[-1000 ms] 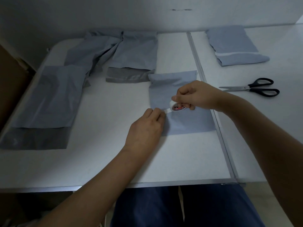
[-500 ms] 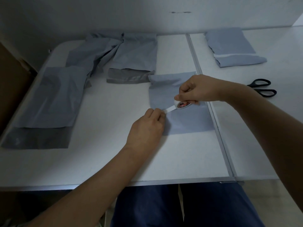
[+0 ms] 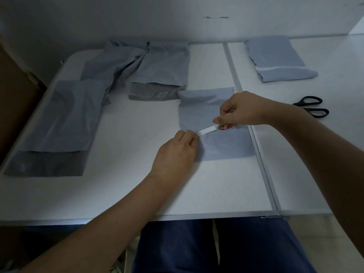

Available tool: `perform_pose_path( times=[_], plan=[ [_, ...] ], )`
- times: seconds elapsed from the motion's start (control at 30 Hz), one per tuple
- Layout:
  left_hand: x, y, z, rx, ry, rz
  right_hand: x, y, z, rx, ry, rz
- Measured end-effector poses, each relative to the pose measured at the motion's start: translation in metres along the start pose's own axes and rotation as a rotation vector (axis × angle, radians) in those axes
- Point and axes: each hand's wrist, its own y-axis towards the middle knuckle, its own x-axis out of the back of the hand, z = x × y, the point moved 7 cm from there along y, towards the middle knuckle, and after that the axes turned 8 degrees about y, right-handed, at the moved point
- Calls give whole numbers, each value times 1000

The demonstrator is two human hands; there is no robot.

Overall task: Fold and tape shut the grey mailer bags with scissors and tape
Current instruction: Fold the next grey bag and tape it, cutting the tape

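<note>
A folded grey mailer bag [image 3: 224, 146] lies flat near the middle of the white table. My right hand [image 3: 242, 109] grips a small tape roll [image 3: 225, 127] just above the bag. A white strip of tape [image 3: 206, 130] runs from the roll leftward to my left hand [image 3: 177, 152]. My left hand's fingertips hold the strip's free end down at the bag's left edge. Black scissors [image 3: 313, 107] lie on the table to the right, partly hidden behind my right forearm.
Several unfolded grey mailer bags [image 3: 65, 115] lie at the left and back [image 3: 163, 71] of the table. One folded, taped bag [image 3: 275, 58] sits at the back right. A metal seam [image 3: 262, 164] divides two tabletops. The wall stands close behind.
My right hand has moved the tape roll to the right, drawing out a longer strip across the bag. My left hand has stayed at the bag's left edge.
</note>
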Motion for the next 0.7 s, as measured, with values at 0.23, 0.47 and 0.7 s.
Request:
perform_pose_path(
  times=[0.23,0.47,0.7],
  plan=[
    [3,1,-2,-30,-19,-20,-8,-9,-7,-34,138,44],
    [1,3,2,-32,-31,-32,-24,-11,-25,-20,510,-172],
    [-4,-1,6,-38,-90,-55,-39,-21,-37,44,594,-418]
  ],
)
